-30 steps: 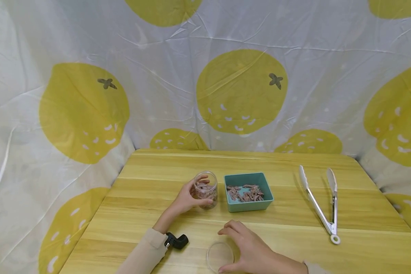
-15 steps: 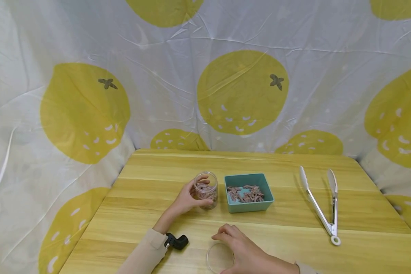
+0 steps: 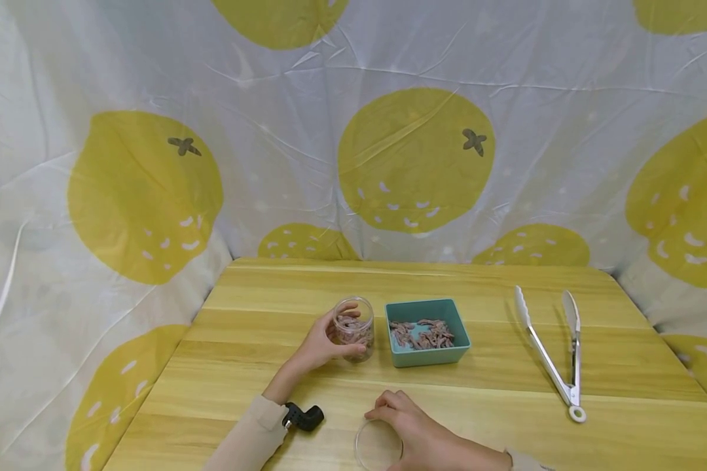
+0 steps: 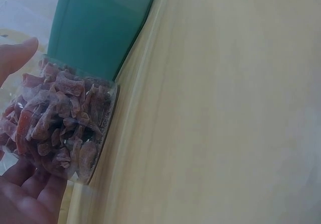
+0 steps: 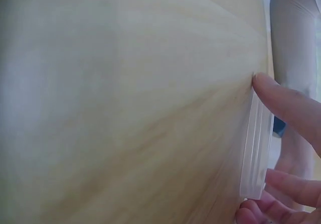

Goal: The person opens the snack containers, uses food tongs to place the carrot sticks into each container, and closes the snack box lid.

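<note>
In the head view my left hand [image 3: 317, 345] grips a clear, open-topped jar [image 3: 355, 335], thumb on the near side and fingers behind. Brownish-pink dried strips [image 4: 57, 116] fill much of the jar in the left wrist view. Nearer to me, a round clear lid [image 3: 358, 448] lies on the table, and my right hand [image 3: 424, 433] holds it by its edge. The right wrist view has the lid [image 5: 257, 148] side-on, thumb at one end and fingertips at the other. Part of the lid is hidden under the right hand.
A teal rectangular box [image 3: 430, 356] with more strips stands just right of the jar. Metal tongs [image 3: 548, 360] lie spread at the right of the wooden table [image 3: 259, 294]. A lemon-patterned curtain [image 3: 283, 150] hangs around the back and sides.
My right hand has shifted slightly left, and its fingers have closed in on the lid's edge. The left hand and jar stay where they were.
</note>
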Action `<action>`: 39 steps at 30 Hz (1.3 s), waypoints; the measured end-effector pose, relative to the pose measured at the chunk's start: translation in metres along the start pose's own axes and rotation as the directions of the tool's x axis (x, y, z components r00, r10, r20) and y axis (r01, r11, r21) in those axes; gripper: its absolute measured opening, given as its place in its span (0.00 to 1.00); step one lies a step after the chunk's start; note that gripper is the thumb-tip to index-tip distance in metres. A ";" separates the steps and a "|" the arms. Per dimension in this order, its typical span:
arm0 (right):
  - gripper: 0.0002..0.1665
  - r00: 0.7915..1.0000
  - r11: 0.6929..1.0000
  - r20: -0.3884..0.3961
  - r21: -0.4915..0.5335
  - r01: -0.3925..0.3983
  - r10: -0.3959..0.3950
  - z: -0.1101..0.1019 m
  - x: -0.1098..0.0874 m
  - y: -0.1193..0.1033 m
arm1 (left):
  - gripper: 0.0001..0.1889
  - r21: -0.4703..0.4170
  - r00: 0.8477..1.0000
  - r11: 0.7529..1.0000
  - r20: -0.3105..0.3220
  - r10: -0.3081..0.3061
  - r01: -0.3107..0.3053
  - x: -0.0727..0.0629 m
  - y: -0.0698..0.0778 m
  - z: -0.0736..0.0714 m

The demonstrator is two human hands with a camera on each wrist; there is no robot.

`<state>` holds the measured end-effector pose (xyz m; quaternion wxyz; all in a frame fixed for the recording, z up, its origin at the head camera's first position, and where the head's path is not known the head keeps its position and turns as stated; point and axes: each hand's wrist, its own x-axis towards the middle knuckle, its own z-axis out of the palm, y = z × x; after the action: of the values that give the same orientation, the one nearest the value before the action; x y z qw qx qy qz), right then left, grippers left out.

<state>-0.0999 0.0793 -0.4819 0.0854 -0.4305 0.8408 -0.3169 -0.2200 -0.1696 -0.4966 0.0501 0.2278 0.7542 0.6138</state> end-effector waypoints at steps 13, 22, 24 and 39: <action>0.44 1.000 1.000 0.022 0.007 0.003 -0.003 -0.005 0.002 0.000 | 0.43 -0.001 1.000 1.000 0.004 -0.014 0.014 0.001 -0.001 0.000; 0.43 0.999 0.999 -0.050 0.046 -0.011 0.013 -0.031 0.004 -0.004 | 0.43 -0.004 1.000 1.000 0.001 -0.006 0.006 0.001 -0.001 0.000; 0.43 0.998 0.998 -0.068 0.066 -0.006 0.010 -0.038 0.005 -0.003 | 0.43 -0.008 1.000 1.000 0.000 -0.003 0.003 0.001 -0.001 0.000; 0.44 0.969 0.998 -0.238 0.033 -0.061 0.067 -0.092 0.033 0.003 | 0.43 -0.052 1.000 0.999 0.013 -0.001 0.001 0.002 0.000 0.001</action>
<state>-0.1605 0.0973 -0.4074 -0.0006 -0.3610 0.8543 -0.3741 -0.2213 -0.1685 -0.4963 0.0610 0.2300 0.7379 0.6315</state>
